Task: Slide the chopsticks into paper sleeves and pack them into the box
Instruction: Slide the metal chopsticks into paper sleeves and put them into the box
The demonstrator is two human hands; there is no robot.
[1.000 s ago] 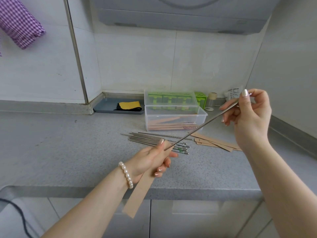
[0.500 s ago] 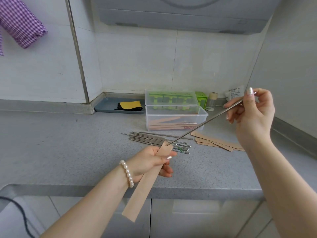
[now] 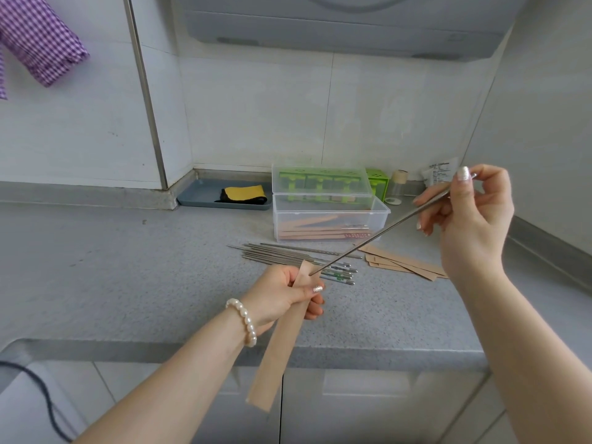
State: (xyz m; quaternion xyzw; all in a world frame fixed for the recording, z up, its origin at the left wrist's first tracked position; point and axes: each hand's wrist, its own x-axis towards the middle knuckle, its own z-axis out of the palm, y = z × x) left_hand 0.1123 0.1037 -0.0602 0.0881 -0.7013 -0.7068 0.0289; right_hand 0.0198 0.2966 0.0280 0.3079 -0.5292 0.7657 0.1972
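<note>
Sleeve: the paper sleeve [image 3: 278, 344] hangs nearest, slanting down past the counter edge [image 3: 368, 352], its open mouth up at the thumb.
Left hand: the left hand [image 3: 283, 296] pinches the sleeve just below its mouth, thumb across the front, fingers curled behind.
Advice, left: a lighter pinch, judged from the flat paper, would let the mouth gape; squeezing right at the opening risks closing it.
Chopstick: the metal chopstick [image 3: 384, 230] runs from the sleeve mouth up and right, its thin tip at the opening. Whether the tip is already inside cannot be told.
Right hand: the right hand [image 3: 471, 216] grips the thick end, thumb on top and fingers curled under.
Advice, right: the rod should line up with the sleeve's slant before pushing; a steep entry may poke the paper wall or crease it.
Loose chopsticks: a bundle of bare chopsticks [image 3: 298, 256] lies on the counter just beyond the left hand, not yet sleeved.
Spare sleeves: flat empty sleeves [image 3: 403, 262] lie to the right of the bundle.
Box: the clear box [image 3: 330, 219] stands behind them, lid up, with several sleeved pairs inside.
</note>
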